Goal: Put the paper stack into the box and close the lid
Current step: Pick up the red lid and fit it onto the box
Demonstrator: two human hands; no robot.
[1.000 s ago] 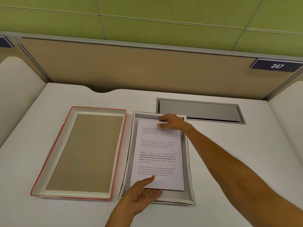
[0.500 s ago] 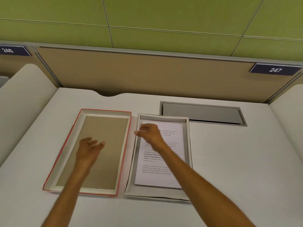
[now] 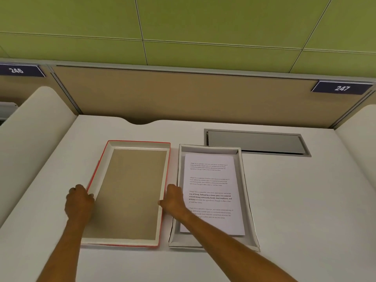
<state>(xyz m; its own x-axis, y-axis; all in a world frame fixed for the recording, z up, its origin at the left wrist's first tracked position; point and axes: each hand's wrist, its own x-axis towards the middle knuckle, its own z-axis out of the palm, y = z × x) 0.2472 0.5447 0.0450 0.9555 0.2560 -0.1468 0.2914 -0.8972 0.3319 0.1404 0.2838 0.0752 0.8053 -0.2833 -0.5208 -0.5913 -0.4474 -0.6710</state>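
Paper stack point(image 3: 211, 192) lies in open box point(image 3: 247, 192); red-edged lid point(image 3: 130, 192) upturned beside

counter point(image 3: 295, 200): white, bare at right
cable hatch point(image 3: 256, 143): grey, recessed, far right
partition point(image 3: 183, 94): tan
signs: 246 point(image 3: 17, 70), 247 point(image 3: 342, 88)

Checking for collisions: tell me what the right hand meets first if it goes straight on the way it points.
The right hand already rests at the lid's right wall; straight on, up-left, it would push into that wall, probably.

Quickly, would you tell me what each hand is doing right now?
Left hand: closed on the lid's left edge.
Right hand: closed on the lid's right edge.
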